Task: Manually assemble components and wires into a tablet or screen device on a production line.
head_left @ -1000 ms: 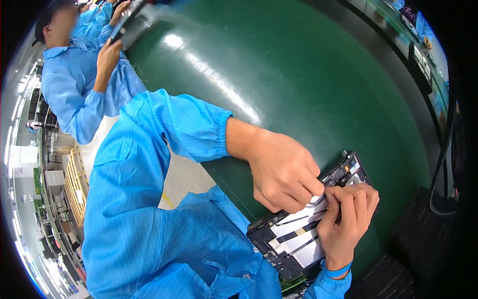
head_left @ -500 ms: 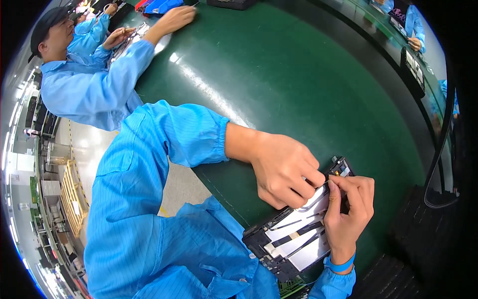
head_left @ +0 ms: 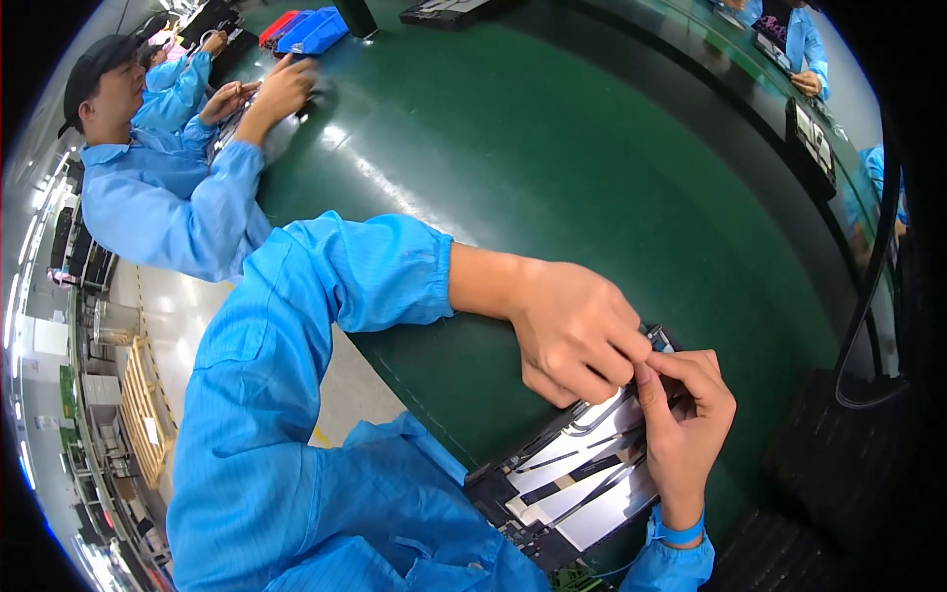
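Two hands [head_left: 580, 333] [head_left: 686, 419] at one opened device [head_left: 582, 479].

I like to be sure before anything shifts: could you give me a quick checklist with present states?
1. Left hand and right hand both at the opened device: ok.
2. Blue band around the right wrist: ok.
3. Device's far end unobstructed: not ok, hands partly cover it.
4. Anything pinched between the fingers: cannot tell, too small.
5. Table supporting the whole device: cannot tell.
6. Co-worker's hand away from the device: ok.
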### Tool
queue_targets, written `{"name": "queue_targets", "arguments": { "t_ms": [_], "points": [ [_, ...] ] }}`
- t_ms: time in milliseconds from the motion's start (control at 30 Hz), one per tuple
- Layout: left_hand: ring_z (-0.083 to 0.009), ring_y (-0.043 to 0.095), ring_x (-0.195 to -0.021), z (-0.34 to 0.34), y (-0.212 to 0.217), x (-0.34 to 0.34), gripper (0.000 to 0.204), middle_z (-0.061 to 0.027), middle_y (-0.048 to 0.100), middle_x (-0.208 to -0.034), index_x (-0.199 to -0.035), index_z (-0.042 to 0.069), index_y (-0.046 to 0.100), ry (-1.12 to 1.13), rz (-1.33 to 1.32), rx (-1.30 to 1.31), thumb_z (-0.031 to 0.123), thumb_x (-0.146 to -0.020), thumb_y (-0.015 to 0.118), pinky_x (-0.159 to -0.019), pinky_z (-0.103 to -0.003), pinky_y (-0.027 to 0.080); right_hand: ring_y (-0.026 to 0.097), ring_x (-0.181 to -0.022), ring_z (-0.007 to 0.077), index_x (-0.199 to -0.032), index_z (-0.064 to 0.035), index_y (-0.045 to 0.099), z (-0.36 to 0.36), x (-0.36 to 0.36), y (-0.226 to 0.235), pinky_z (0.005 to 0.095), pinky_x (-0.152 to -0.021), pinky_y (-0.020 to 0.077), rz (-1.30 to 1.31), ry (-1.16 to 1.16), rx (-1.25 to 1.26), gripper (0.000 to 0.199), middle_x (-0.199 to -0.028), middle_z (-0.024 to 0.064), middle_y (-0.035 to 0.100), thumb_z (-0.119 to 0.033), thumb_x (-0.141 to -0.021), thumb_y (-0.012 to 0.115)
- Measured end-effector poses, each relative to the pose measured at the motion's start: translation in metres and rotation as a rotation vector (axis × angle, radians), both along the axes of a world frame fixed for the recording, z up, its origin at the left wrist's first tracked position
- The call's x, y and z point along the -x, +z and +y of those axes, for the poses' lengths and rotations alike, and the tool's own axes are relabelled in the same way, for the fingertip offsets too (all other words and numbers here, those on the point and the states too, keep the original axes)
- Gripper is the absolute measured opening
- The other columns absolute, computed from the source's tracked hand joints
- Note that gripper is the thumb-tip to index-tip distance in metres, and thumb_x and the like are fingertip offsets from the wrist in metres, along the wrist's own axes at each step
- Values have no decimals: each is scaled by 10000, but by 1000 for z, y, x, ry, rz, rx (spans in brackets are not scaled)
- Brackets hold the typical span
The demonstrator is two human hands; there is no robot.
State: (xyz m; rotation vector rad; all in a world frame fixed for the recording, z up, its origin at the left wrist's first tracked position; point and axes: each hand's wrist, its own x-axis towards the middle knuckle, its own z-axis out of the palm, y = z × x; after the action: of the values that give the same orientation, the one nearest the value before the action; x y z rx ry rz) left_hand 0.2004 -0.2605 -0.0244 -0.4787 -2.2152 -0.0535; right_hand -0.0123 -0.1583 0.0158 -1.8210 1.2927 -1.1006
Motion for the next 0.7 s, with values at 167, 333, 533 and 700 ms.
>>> {"name": "queue_targets", "arguments": {
  "t_ms": [167,333,533,700],
  "points": [
    [-213,576,-650,-4,5,-2,115,-66,574,-751,-771,5,670,17,-36,-52,104,-824,647,-489,-326,385,557,-861,112,-1018,39,772,-1,5,-1,255,-748,431,-43,37,-7,122,-898,41,672,88,-907,775],
    [-218,566,-665,3,2,-2,90,-11,494,-689,-701,85,626,106,20,-105,140,-688,696,-475,-334,425,556,-858,71,-1122,24,671,5,8,1,231,-797,427,-131,-11,-202,266,-925,7,634,98,-880,753],
    [-227,599,-693,3,-2,-5,87,-8,559,-715,-739,80,668,114,25,-175,146,-698,706,-497,-340,481,596,-801,53,-1079,24,663,7,1,-6,225,-766,435,-217,-52,-146,273,-880,22,691,104,-846,781],
    [-229,621,-708,5,-3,-7,158,-48,592,-775,-865,5,733,94,-38,-150,132,-785,682,-503,-334,438,620,-823,62,-1080,29,656,10,-1,-7,227,-778,463,-196,-48,-146,261,-885,30,700,116,-863,773]
  ]
}}
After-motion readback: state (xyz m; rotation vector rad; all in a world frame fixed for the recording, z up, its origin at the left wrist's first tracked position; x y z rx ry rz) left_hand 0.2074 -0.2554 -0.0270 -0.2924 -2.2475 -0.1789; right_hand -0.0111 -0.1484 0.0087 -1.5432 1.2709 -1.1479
